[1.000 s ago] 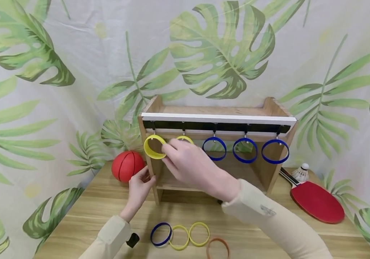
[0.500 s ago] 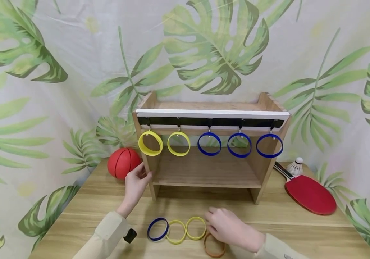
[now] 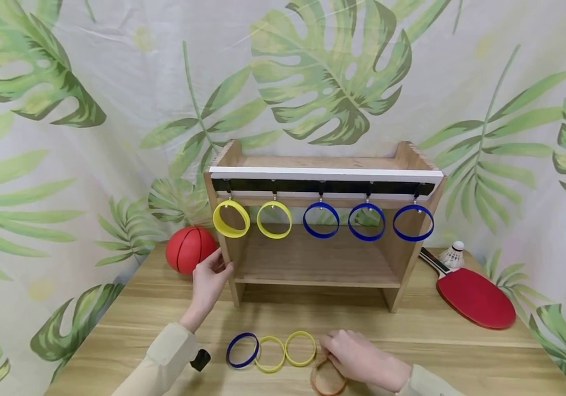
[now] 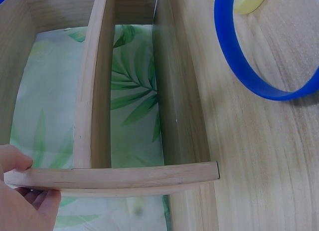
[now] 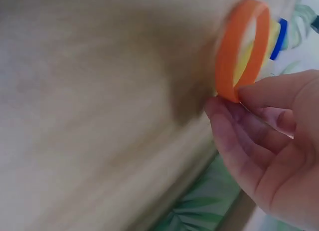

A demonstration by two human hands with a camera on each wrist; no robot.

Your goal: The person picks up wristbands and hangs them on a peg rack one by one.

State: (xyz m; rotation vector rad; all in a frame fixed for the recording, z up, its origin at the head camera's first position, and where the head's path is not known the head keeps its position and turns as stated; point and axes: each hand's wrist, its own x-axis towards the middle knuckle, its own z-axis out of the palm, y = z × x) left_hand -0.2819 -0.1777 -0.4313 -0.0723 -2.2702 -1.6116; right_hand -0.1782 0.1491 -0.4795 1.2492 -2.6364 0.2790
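Note:
My right hand (image 3: 357, 356) is low over the table. In the right wrist view its thumb and fingertips pinch the lower edge of an orange silicone wristband (image 5: 229, 54), which stands tilted up. My left hand (image 3: 209, 281) grips the left side panel of a small wooden shelf (image 3: 317, 268), thumb on one face and fingers on the other in the left wrist view. To the left of the orange band lie a yellow wristband (image 3: 300, 364), a second yellow one (image 3: 269, 371) and a blue wristband (image 3: 240, 366). From the shelf's hooks hang yellow bands (image 3: 274, 236) at left and blue bands (image 3: 366, 238) at right.
A red ball (image 3: 190, 250) sits left of the shelf, close behind my left hand. On the right lie a red table tennis paddle (image 3: 478, 300) and a shuttlecock (image 3: 453, 254). A leaf-patterned cloth (image 3: 332, 71) hangs behind the table.
My right hand has let go of a yellow wristband at the left hooks, come down to the table and pinched the orange wristband. The left hand stays on the shelf panel.

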